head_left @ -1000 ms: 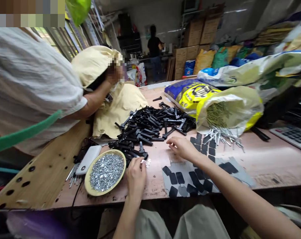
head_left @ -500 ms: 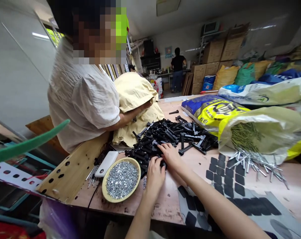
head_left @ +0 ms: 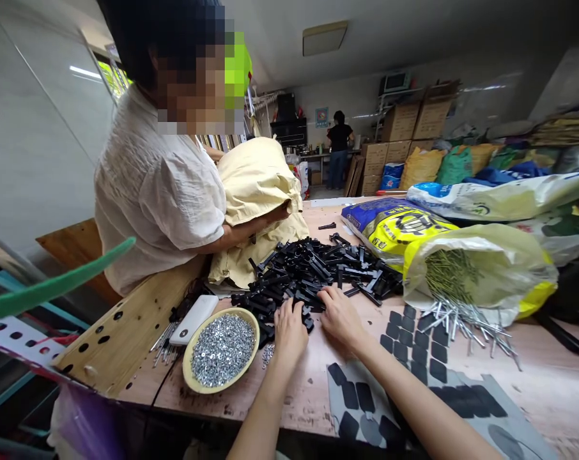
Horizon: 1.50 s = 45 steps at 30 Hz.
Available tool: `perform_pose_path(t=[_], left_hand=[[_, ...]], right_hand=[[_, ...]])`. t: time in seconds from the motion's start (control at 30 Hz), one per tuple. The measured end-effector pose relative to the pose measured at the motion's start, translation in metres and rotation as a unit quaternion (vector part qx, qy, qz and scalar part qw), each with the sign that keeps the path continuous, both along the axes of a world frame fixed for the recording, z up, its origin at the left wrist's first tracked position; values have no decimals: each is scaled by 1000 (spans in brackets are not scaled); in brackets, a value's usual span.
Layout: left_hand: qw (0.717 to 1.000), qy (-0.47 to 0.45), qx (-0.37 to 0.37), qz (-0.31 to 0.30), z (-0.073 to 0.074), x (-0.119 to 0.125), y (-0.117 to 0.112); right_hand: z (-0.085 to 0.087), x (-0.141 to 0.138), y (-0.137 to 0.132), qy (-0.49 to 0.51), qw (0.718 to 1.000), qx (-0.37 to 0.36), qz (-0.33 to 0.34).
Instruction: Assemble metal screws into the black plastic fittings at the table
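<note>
A heap of black plastic parts (head_left: 313,262), each with a long bar and a thicker end, lies at the table's middle. My left hand (head_left: 289,332) is at the near edge of the heap, its bent fingers closed around a black plastic part (head_left: 307,321). Opposite it, my right hand (head_left: 340,316) reaches in from the right with fingers curved and apart, touching the heap's edge; I see nothing held in it. Left of my left hand stands a cream bowl (head_left: 188,367) full of small metal nuts (head_left: 222,348). A few loose nuts (head_left: 268,354) lie between bowl and hand.
A person in a white shirt (head_left: 160,172) handles a cream cloth sack (head_left: 258,172) beyond the heap. Metal rods (head_left: 450,322) spill from a yellow-and-white bag (head_left: 505,268) at right. Dark rounded pads (head_left: 418,345) lie near my right forearm. A white power bank (head_left: 193,319) lies behind the bowl.
The view has shifted slightly, so the table appears a little further left. My right hand has drawn back from the heap and sits further apart from my left. The left stays by the black parts.
</note>
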<state>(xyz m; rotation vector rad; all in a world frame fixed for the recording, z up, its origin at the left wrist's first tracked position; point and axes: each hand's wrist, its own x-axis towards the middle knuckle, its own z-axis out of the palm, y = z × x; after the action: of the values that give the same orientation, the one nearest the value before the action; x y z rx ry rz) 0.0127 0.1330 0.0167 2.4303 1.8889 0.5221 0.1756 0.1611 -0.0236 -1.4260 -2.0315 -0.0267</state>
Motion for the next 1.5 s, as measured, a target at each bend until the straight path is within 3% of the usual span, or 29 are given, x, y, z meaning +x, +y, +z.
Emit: perform_pose_path(t=[0.13, 0.23, 0.37, 0.57, 0.97, 1.13, 1.3, 1.5], left_hand=[[999, -1, -29, -28, -7, 5, 6], [997, -19, -47, -56, -3, 2, 9], [995, -31, -54, -84, 4, -4, 11], [996, 28, -71, -35, 3, 1, 19], [990, 40, -36, -130, 5, 5, 24], [992, 45, -27, -113, 5, 1, 25], [993, 56, -33, -95, 10, -2, 23], [997, 74, -17, -28, 15, -3, 14]], right_hand=[[-4, -10, 4, -12, 999, -4, 32], [-5, -11, 10, -21, 999, -25, 24], [-4, 0, 10, -24, 999, -32, 14], [-6, 19, -6, -44, 998, -49, 12], [-24, 53, -27, 53, 996, -74, -6], [-32, 79, -31, 142, 986, -84, -27], [-28, 107, -41, 205, 970, -113, -67], [-28, 110, -44, 216, 967, -128, -52]])
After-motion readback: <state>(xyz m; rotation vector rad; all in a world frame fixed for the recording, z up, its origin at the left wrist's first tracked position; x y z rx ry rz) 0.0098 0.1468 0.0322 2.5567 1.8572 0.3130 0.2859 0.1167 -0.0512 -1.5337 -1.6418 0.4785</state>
